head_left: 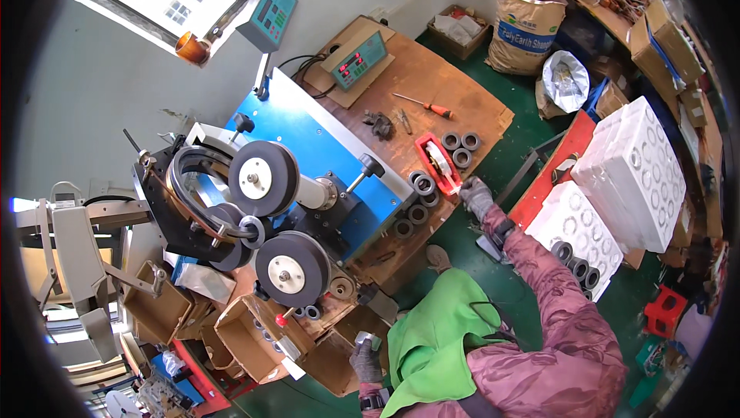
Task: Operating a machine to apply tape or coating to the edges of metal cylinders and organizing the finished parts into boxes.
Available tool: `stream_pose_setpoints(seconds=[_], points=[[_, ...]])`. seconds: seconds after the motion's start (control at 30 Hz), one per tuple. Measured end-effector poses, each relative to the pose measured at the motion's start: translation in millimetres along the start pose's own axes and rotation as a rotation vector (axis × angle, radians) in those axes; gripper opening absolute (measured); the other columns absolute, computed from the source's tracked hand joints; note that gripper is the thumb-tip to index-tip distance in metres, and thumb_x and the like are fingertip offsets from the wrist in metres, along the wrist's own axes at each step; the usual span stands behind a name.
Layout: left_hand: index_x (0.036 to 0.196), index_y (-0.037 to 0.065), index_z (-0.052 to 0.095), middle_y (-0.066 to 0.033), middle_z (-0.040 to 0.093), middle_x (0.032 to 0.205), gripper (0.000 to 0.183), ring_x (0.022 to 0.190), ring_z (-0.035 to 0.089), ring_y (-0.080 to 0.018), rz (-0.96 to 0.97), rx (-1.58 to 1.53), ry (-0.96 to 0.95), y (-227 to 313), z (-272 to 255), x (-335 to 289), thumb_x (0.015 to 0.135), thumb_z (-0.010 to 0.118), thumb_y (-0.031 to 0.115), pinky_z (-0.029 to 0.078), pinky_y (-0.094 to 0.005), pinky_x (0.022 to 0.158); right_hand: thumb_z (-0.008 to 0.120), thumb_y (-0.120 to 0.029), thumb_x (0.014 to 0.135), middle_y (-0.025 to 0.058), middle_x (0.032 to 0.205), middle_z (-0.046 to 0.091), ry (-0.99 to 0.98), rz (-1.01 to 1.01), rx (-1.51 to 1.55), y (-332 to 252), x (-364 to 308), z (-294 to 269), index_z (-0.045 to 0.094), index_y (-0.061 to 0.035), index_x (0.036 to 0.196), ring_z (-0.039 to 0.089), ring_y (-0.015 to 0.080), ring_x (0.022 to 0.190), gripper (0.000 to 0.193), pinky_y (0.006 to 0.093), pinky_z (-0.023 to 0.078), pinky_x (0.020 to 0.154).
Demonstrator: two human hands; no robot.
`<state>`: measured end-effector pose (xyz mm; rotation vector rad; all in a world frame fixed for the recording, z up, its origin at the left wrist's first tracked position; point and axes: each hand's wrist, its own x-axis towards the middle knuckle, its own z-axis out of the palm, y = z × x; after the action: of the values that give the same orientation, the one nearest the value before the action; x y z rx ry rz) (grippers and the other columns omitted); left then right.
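Note:
My right hand (476, 196), in a grey glove, is at the table's right edge with its fingers closed together. Its fingertips are at the near end of a red tape dispenser (437, 162) holding a white roll; what they pinch is too small to make out. Beside the dispenser lie several dark grey rings (417, 214). Low in the view, my left hand (365, 362), gloved too, is closed around a small grey-white piece (368, 338) whose kind I cannot tell. It is next to an open cardboard box (335, 360).
A winding machine with black wheels (293, 267) stands at the left on a blue plate (281, 121). A screwdriver (432, 106) and a control box (359, 61) lie on the wooden table (478, 102). White foam trays (578, 225) with rings stand at the right.

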<state>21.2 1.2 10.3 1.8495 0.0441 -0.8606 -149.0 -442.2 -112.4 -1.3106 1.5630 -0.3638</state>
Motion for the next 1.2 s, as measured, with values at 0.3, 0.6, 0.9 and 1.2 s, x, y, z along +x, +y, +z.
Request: stream_pose_setpoints(seconds=[0.3, 0.6, 0.9, 1.2], points=[[0.103, -0.005, 0.055, -0.0107, 0.058, 0.093, 0.032, 0.078, 0.058, -0.0204, -0.17, -0.201, -0.031, 18, 21, 14, 0.076, 0.062, 0.009, 0.051, -0.0325, 0.071, 0.059, -0.019, 0.079, 0.0037, 0.054, 0.051, -0.114, 0.079, 0.23, 58, -6, 6, 0.057, -0.0087, 0.091, 0.042, 0.0117, 0.037, 0.015, 0.028, 0.037, 0.038], [0.102, -0.006, 0.055, -0.0107, 0.058, 0.092, 0.033, 0.078, 0.059, -0.0209, -0.094, -0.016, -0.032, 7, 12, 7, 0.074, 0.063, 0.01, 0.051, -0.0331, 0.07, 0.051, -0.056, 0.074, 0.0064, 0.049, 0.052, -0.209, 0.485, 0.009, 15, 12, 7, 0.059, -0.0059, 0.073, 0.051, 0.0183, 0.042, 0.051, 0.0334, 0.041, 0.041], [0.092, -0.006, 0.06, -0.009, 0.058, 0.088, 0.024, 0.078, 0.056, -0.0165, -0.212, -0.208, 0.04, 18, 27, 4, 0.077, 0.058, 0.013, 0.051, -0.0324, 0.07, 0.053, -0.031, 0.084, 0.0014, 0.053, 0.046, -0.217, 0.272, 0.151, 25, -7, -1, 0.052, -0.0103, 0.084, 0.037, 0.011, 0.037, 0.021, 0.0273, 0.031, 0.034], [0.088, 0.002, 0.061, -0.0098, 0.062, 0.079, 0.015, 0.067, 0.06, -0.019, 0.069, 0.107, -0.026, -4, 16, -1, 0.075, 0.063, 0.008, 0.051, -0.0299, 0.065, 0.052, -0.022, 0.084, 0.0006, 0.062, 0.048, -0.529, 0.465, 0.873, 102, 7, 25, 0.053, -0.0073, 0.091, 0.043, 0.0109, 0.044, 0.016, 0.0271, 0.034, 0.036]])
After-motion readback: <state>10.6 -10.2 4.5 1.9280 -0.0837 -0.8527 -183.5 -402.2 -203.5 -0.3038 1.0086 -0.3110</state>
